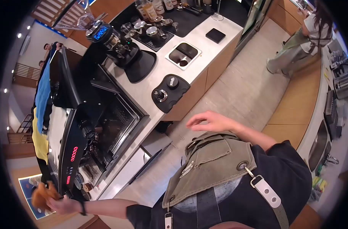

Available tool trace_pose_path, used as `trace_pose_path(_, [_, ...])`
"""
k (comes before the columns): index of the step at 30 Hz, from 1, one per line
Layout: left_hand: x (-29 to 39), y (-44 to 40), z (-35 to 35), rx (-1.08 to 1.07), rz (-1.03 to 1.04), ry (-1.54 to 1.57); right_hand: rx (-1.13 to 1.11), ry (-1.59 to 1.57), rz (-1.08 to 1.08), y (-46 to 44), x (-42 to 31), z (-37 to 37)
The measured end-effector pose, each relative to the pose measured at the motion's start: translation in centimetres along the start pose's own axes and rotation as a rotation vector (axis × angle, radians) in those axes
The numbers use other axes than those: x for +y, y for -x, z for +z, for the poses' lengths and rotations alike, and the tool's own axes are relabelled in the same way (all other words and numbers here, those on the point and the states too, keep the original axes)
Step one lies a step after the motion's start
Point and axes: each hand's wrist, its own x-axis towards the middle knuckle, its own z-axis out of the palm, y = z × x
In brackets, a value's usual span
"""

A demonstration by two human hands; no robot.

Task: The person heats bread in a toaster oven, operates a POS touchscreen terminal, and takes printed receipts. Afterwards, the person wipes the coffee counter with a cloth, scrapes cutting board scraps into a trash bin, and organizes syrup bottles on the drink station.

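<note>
At the lower left, my left hand (65, 205) is stretched out and closed on a crumpled orange-brown cloth (44, 195), beside the near end of the espresso machine (70, 160). A dark band circles that wrist. My right hand (207, 121) hovers in front of my olive apron (208, 160), fingers apart and slightly bent, holding nothing. Ahead of it on the counter lies a black tamping mat (173, 100) with a tamper (161, 94) and another round black tool (171, 82) on it.
A coffee grinder (116, 45) stands beyond the espresso machine. A small inset sink (183, 54), a black square pad (215, 35) and metal jugs (153, 31) are farther along the counter. Another person (311, 36) stands at the upper right, near the opposite counter (296, 95).
</note>
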Motion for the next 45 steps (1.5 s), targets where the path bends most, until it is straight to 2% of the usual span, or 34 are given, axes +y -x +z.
trace_pose_path(1, [4.1,3.8,0.8,-0.115,0.033,0.092,-0.033,-0.103,-0.051,-0.8,-1.5,0.5])
trace_pose_path(2, [7.6,7.7,1.8,-0.328,0.05,0.189,-0.069,-0.203,-0.105,-1.9,-2.6,1.0])
trace_pose_path(4, [14.8,16.6,5.4,-1.007,0.047,0.402,0.055,-0.535,-0.308,-4.0,-4.2,3.4])
trace_pose_path(6, [21.4,25.8,10.4,-1.63,0.193,0.477,0.201,-0.666,-0.323,-4.6,-3.4,2.9])
trace_pose_path(7, [23.1,31.4,12.8,-1.821,0.249,0.458,0.286,-0.631,-0.237,-5.4,-0.9,1.7])
trace_pose_path(8, [23.7,35.3,14.4,-1.82,0.214,0.497,0.371,-0.593,-0.152,-6.4,1.9,0.2])
trace_pose_path(9, [24.4,39.2,16.1,-1.82,0.18,0.536,0.563,-0.804,-0.033,-7.5,5.2,-1.9])
trace_pose_path(10, [25.8,39.5,16.5,-1.794,0.181,0.601,0.776,-0.89,0.056,-7.7,6.6,-5.1])
trace_pose_path(11, [27.0,39.5,17.1,-1.764,0.182,0.666,0.939,-0.817,-0.109,-8.4,8.8,-8.7])
trace_pose_path(12, [27.6,39.9,17.5,-1.706,0.147,0.672,1.03,-0.623,-0.049,-8.4,10.8,-13.3])
trace_pose_path(13, [27.4,40.5,17.8,-1.743,0.07,0.658,1.113,-0.429,0.014,-8.8,12.8,-17.6])
trace_pose_path(16, [25.5,43.4,18.8,-1.832,-0.119,0.59,1.051,0.898,-0.057,-13.3,19.6,-26.9])
trace_pose_path(17, [24.9,44.3,18.6,-1.828,-0.122,0.544,0.841,0.712,0.124,-14.3,16.3,-26.1])
trace_pose_path(19, [23.9,45.9,18.3,-1.817,-0.123,0.457,0.907,1.19,-0.189,-16.2,19.1,-23.6])
trace_pose_path(22, [23.5,47.2,17.6,-1.876,-0.332,0.408,0.57,1.254,0.115,-15.4,16.3,-19.7])
trace_pose_path(25, [23.8,48.4,17.9,-1.885,-0.431,0.402,0.521,1.111,-0.107,-14.1,18.2,-17.8])
trace_pose_path(26, [24.6,48.3,18.5,-1.881,-0.487,0.416,0.524,0.732,-0.167,-14.0,18.1,-17.7])
trace_pose_path(27, [25.1,48.1,19.2,-1.873,-0.539,0.429,0.51,0.679,-0.097,-13.8,18.1,-18.2])
trace_pose_path(29, [25.6,47.8,20.1,-1.847,-0.484,0.455,0.472,0.567,0.045,-12.5,15.7,-19.4])
trace_pose_path(32, [25.9,47.3,20.9,-1.832,-0.436,0.487,0.695,1.151,-0.123,-11.9,19.6,-24.7])
trace_pose_path(33, [26.0,47.1,20.8,-1.826,-0.428,0.493,0.731,1.341,0.127,-11.7,18.9,-26.6])
trace_pose_path(34, [26.2,46.7,20.7,-1.811,-0.378,0.509,0.633,1.146,0.223,-11.2,16.0,-26.4])
trace_pose_path(35, [26.3,46.5,20.7,-1.801,-0.417,0.52,0.535,0.957,0.307,-11.2,13.6,-26.3])
trace_pose_path(36, [26.3,46.3,20.3,-1.801,-0.46,0.528,0.573,0.981,0.234,-12.7,18.3,-23.9])
trace_pose_path(38, [26.2,46.6,19.9,-1.78,-0.461,0.533,0.433,1.28,-0.185,-12.8,19.4,-18.3])
trace_pose_path(39, [25.7,46.9,19.2,-1.775,-0.423,0.514,0.448,1.115,-0.322,-12.7,17.7,-17.2])
trace_pose_path(41, [25.3,47.0,18.6,-1.761,-0.419,0.516,0.4,1.131,-0.183,-12.5,18.0,-20.8])
trace_pose_path(43, [24.9,46.5,17.3,-1.771,-0.496,0.544,0.501,1.39,0.196,-12.1,18.4,-26.3])
trace_pose_path(45, [24.1,46.3,16.0,-1.793,-0.473,0.554,0.75,1.385,0.13,-12.6,19.3,-24.6])
